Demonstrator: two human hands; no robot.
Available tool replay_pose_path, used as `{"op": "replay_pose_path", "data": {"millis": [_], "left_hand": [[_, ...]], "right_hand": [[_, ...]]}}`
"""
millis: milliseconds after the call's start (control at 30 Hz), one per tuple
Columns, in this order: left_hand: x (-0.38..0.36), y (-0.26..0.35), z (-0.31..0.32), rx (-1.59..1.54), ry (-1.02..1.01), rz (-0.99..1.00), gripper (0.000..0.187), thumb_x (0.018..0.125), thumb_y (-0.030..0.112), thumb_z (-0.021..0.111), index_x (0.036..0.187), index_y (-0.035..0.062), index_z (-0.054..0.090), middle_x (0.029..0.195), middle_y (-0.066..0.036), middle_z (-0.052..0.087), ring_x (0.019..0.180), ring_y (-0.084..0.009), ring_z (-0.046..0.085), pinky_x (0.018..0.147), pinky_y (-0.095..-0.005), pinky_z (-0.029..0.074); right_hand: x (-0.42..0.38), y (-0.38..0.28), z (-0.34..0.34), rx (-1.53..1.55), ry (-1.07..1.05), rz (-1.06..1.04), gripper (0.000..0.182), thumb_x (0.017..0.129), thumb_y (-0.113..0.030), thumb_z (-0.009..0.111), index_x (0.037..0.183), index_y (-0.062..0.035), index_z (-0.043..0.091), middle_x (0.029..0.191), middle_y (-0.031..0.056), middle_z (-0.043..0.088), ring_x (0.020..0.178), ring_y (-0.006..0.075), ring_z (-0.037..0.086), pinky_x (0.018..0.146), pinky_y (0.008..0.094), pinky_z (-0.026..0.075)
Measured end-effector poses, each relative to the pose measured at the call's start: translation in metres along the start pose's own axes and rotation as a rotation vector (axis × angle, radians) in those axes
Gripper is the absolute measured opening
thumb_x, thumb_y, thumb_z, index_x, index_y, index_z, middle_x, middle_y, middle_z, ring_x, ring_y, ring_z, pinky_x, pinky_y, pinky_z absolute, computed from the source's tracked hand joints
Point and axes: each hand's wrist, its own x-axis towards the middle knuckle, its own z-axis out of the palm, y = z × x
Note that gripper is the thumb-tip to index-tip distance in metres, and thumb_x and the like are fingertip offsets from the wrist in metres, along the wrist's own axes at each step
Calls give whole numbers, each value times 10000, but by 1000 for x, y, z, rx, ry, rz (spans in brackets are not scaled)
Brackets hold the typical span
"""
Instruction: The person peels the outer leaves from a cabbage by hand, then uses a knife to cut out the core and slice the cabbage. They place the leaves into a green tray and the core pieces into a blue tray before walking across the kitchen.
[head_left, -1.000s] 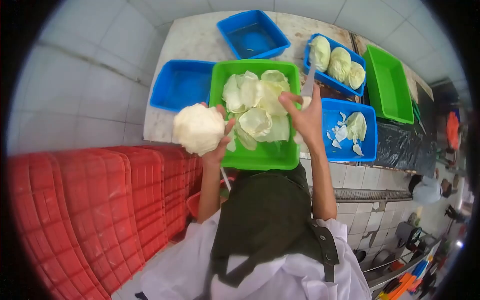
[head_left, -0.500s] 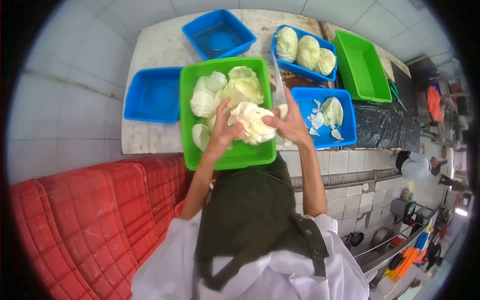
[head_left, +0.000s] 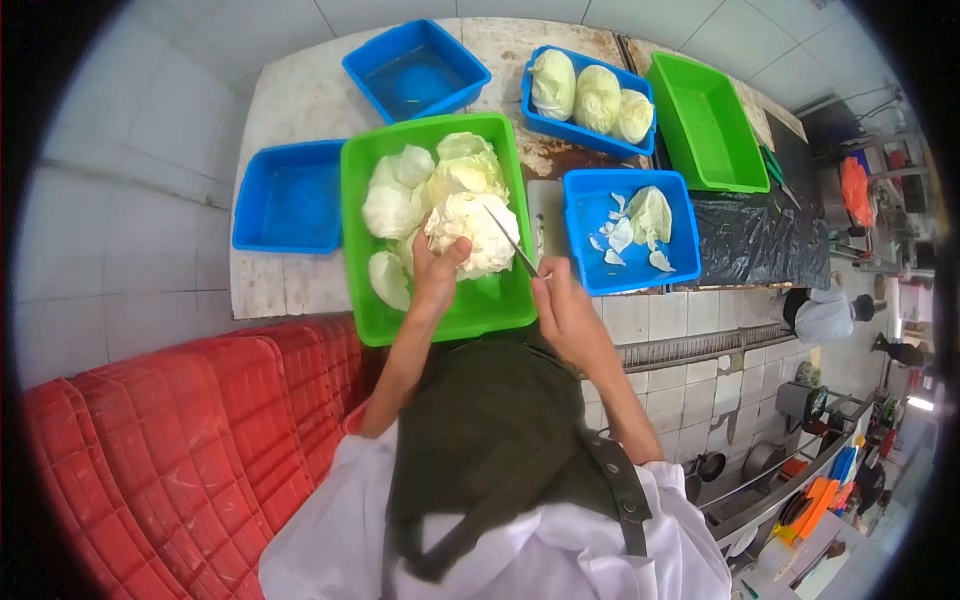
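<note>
My left hand (head_left: 437,278) is closed around the side of a partly peeled cabbage (head_left: 472,238), with the thumb on its front and the other fingers mostly hidden behind. Over the right side of this cabbage slants the narrow blade of a knife (head_left: 513,243), its tip overlapping the pale leaves. My right hand (head_left: 567,312) grips the knife's handle just outside the tub's right rim. Beneath the cabbage, a green tub (head_left: 487,322) holds loose cabbage leaves (head_left: 390,208), piled at its left and back.
Right of the tub, a blue bin (head_left: 632,282) holds leaf scraps (head_left: 620,235). Behind it, another blue bin (head_left: 590,134) carries several whole cabbages (head_left: 597,98). Two more blue bins (head_left: 290,195) and a second green tub (head_left: 708,125) stand around. Red crates (head_left: 200,440) line the left.
My right hand has come off the cabbage and moved down, swinging the knife from upright to slanting across the cabbage. My left hand still holds the cabbage, which has turned.
</note>
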Motion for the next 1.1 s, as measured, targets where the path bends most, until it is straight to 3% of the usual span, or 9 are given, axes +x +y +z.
{"op": "replay_pose_path", "data": {"millis": [67,300,367,633,833,1100], "left_hand": [[-1,-3,6,-50,32,32,793,773,313,842,1356,-34,431,1241,-121,597,1107,-195,604,958,-330,492],[-1,-3,16,-16,81,134,733,836,312,788,1364,-11,395,1260,-110,569,1132,-197,581,968,-333,480],[-1,-4,14,3,76,152,721,839,304,786,1362,-4,396,1258,-110,571,1133,-201,581,971,-332,478],[-8,-5,15,-184,85,2,678,922,180,691,1448,27,292,1370,-128,480,1245,-223,506,1019,-379,453],[-7,1,6,57,101,30,691,842,51,714,1426,24,344,1301,-143,535,1191,-218,545,997,-369,469],[-6,-13,13,-119,98,44,709,786,101,742,1387,-32,389,1254,-135,570,1158,-240,573,1000,-375,474]], "right_hand": [[-2,11,11,-17,94,-61,196,1003,-128,480,1118,-6,377,649,305,569,677,518,581,575,566,399],[-8,8,15,-43,88,-28,191,995,-109,480,1129,-16,380,644,310,573,653,521,578,574,598,386],[-9,4,13,-57,2,70,199,1014,-127,448,1152,-8,366,699,290,567,702,510,566,606,530,398],[-2,13,-5,22,-153,35,200,1006,-116,442,1159,-23,352,699,291,565,730,515,559,630,535,392],[2,12,13,-204,-1,-28,192,960,-77,484,1092,-15,359,659,292,576,670,510,576,588,583,409],[-14,16,7,-209,-67,23,235,925,-37,506,1096,-1,348,640,298,564,636,501,571,566,591,402]]}}
